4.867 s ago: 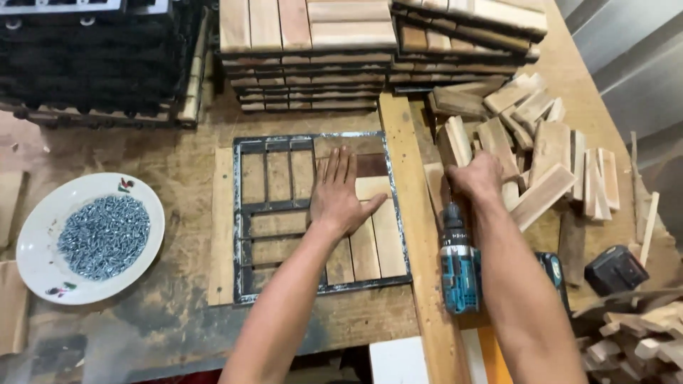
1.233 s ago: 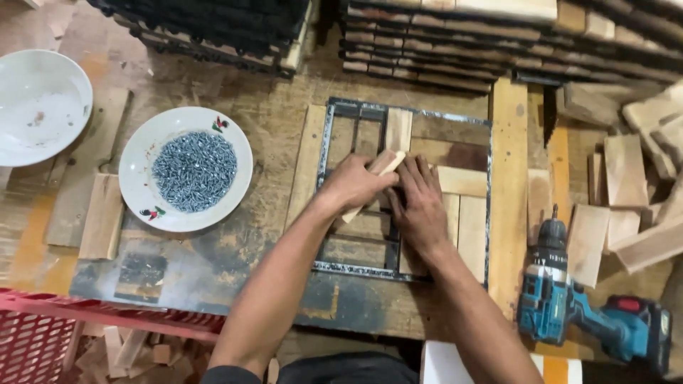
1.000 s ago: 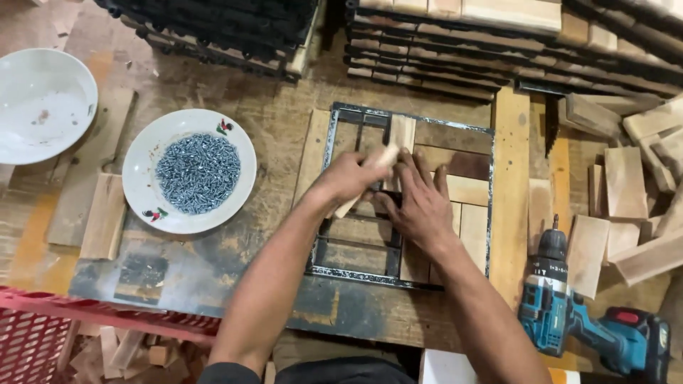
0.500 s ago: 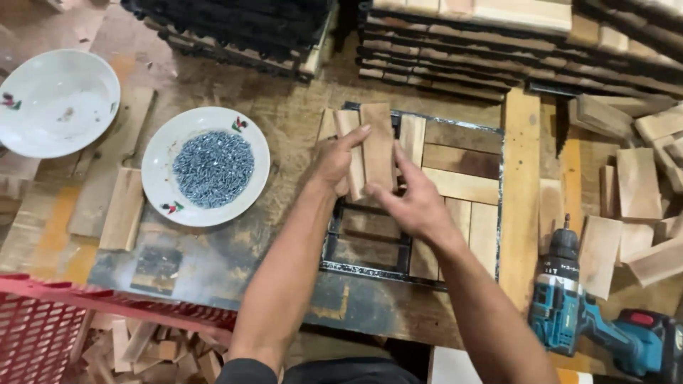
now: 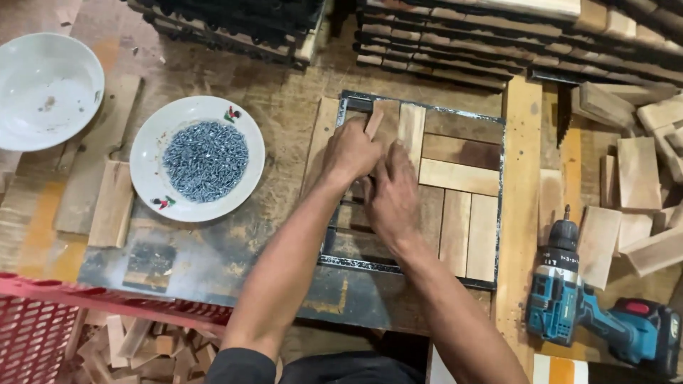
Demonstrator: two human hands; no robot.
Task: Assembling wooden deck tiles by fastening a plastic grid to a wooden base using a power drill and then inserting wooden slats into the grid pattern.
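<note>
Filling the frame (image 5: pixel 501 185) with slats is partly done: the half right of the hands holds flat pieces, two lying crosswise above two upright ones, and two more stand at the top just past the fingers. The lower part under the wrists looks still bare. The left hand (image 5: pixel 351 153) curls loosely, pinching a slat (image 5: pixel 375 121) between fingers and thumb. The right hand (image 5: pixel 393 193) lies beside it, fingers half bent, pressing down there. A screw plate (image 5: pixel 245 192) sits left, a drill (image 5: pixel 569 313) right.

Woodworking workshop, stacked slats (image 5: pixel 512 28), cordless drill (image 5: pixel 569 313), screws (image 5: pixel 205 161)
</note>
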